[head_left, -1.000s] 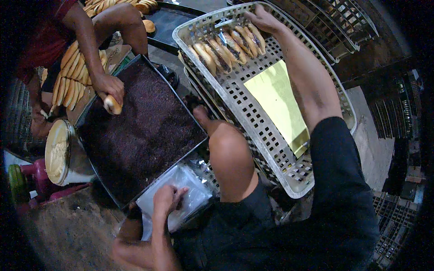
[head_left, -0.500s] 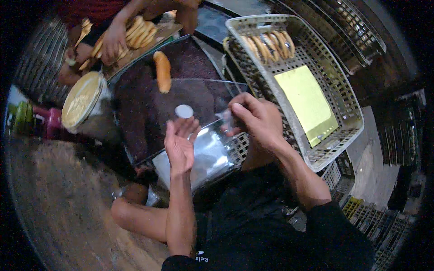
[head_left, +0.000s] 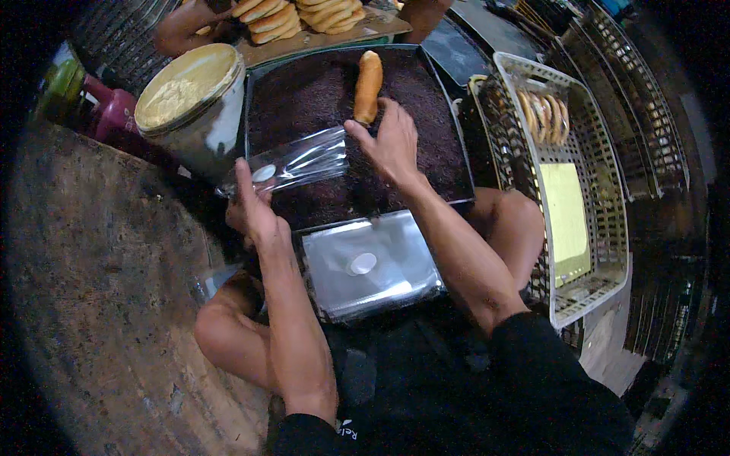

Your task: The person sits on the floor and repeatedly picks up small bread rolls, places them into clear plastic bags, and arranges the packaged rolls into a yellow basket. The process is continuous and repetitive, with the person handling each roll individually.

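My left hand (head_left: pixel 257 213) is closed on one end of a clear plastic bag (head_left: pixel 312 161) with a white oval label. The bag stretches to the right over a tray of dark, crumbly filling (head_left: pixel 304 91). A long golden bread roll (head_left: pixel 369 82) lies on the filling near the tray's far side. My right hand (head_left: pixel 392 144) has its thumb and fingers spread at the roll's near end; whether it touches the roll is hard to tell. In front of the tray, close to my lap, is a stack of clear plastic bags (head_left: pixel 395 254) with a white oval label on top.
A tub of pale cream (head_left: pixel 190 83) stands left of the tray. Beyond the tray, split rolls (head_left: pixel 274 19) are piled on a board (head_left: pixel 327 44), with another person's arm (head_left: pixel 186 29) beside them. At right, a plastic crate (head_left: pixel 612 220) holds bagged rolls (head_left: pixel 542 118) and a yellow sheet (head_left: pixel 564 220).
My left hand, empty before, now holds a bag. My right hand has moved from beside the bag stack up to the roll. The view has shifted, so the tray appears more central.
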